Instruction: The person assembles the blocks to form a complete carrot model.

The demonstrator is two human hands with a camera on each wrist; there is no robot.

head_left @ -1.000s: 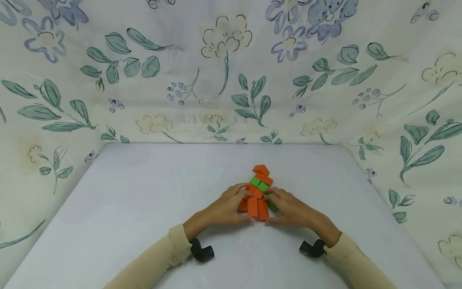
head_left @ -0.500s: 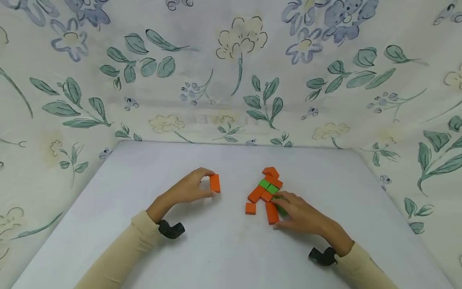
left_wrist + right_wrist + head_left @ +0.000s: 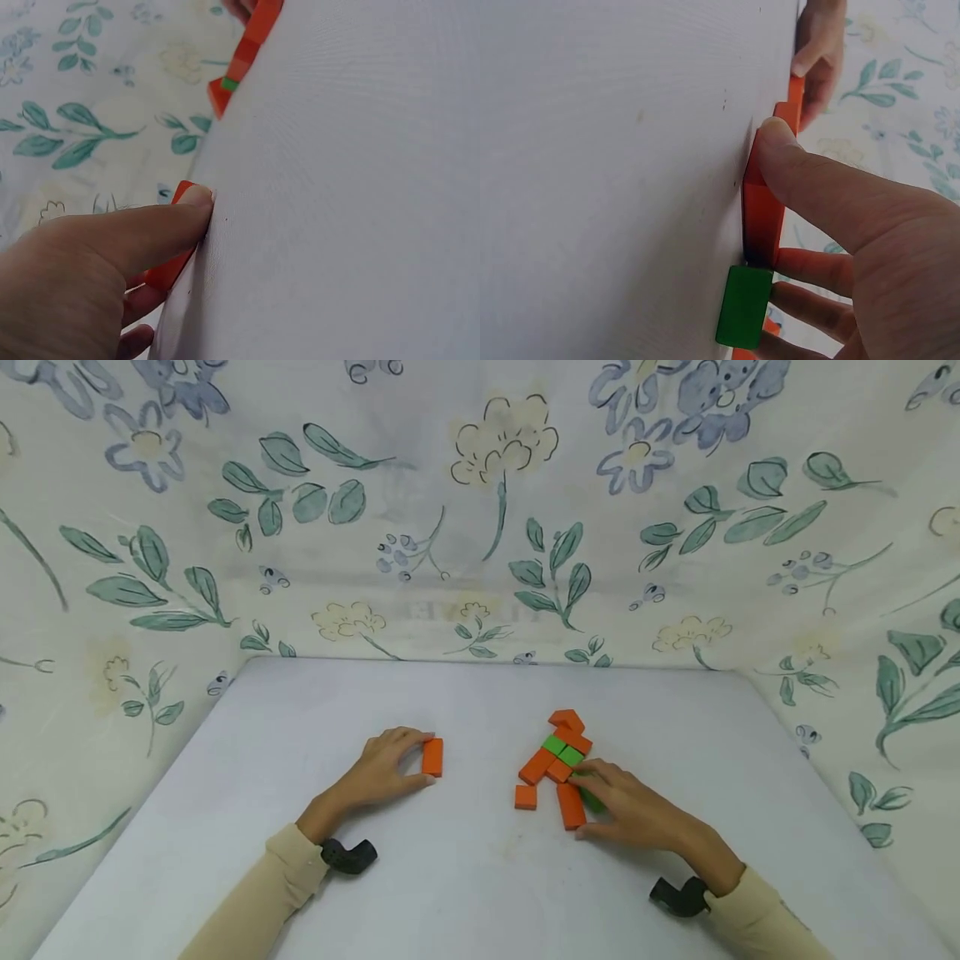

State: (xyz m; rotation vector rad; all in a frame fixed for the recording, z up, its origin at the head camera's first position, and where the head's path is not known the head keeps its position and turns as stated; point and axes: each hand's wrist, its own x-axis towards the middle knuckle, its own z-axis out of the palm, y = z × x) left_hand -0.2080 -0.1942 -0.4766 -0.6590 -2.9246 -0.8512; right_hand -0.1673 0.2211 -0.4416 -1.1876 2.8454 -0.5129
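Beige fabric, one pair: left sleeve (image 3: 251, 897) and right sleeve (image 3: 765, 914) are entering from the near side, a black fitting (image 3: 350, 857) showing at the left cuff, its match at the right. Right hand (image 3: 628, 806): thumb and fingers are spanning and holding the near orange block (image 3: 572, 807) by its ends; other fingers are touching the green block (image 3: 592, 800) just beside it. Small orange square (image 3: 526, 797): lying apart, to the left. Left hand (image 3: 375, 771): thumb and fingers are pinching an oblong orange block (image 3: 432, 757), well apart from the group; whether it is touching the table is hard to tell. Beyond the right fingers, a long orange block (image 3: 537, 766) is slanting toward two green squares (image 3: 563, 751); an orange crosspiece (image 3: 573, 740) and a pointed orange piece (image 3: 567, 721) are lying farthest. White table (image 3: 457, 868): supporting the group. Floral cloth (image 3: 420, 485): hanging behind.
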